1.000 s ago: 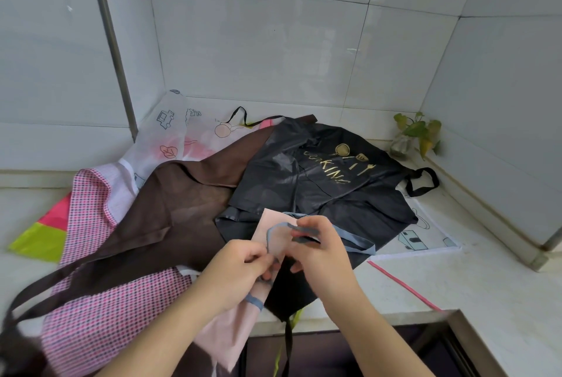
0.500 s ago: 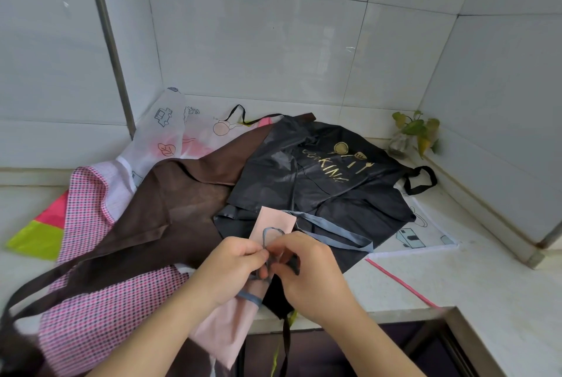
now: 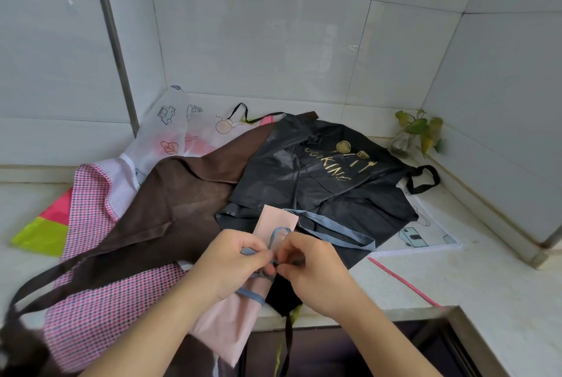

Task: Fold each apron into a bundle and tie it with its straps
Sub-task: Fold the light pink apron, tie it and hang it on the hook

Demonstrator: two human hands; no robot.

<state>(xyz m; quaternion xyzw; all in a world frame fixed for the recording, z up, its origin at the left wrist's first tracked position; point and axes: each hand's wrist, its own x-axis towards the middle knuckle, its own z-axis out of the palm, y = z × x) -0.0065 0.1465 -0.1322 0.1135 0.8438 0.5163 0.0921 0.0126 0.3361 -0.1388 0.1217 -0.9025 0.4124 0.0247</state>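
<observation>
Pale stone counter in a tiled corner, heaped with flat aprons. Largest: matte brown apron, limp, long strap trailing left. Over it, glossy black apron, crinkled, gold "COOKING" print. Beneath: pink checked cloth, woven; thin white printed sheet. Small glass jar at back right holds a leafy cutting. At the near edge, pink apron folded into a narrow bundle, blue-grey strap wound round it. Left hand and right hand both pinch the strap at a knot, fingertips nearly touching.
</observation>
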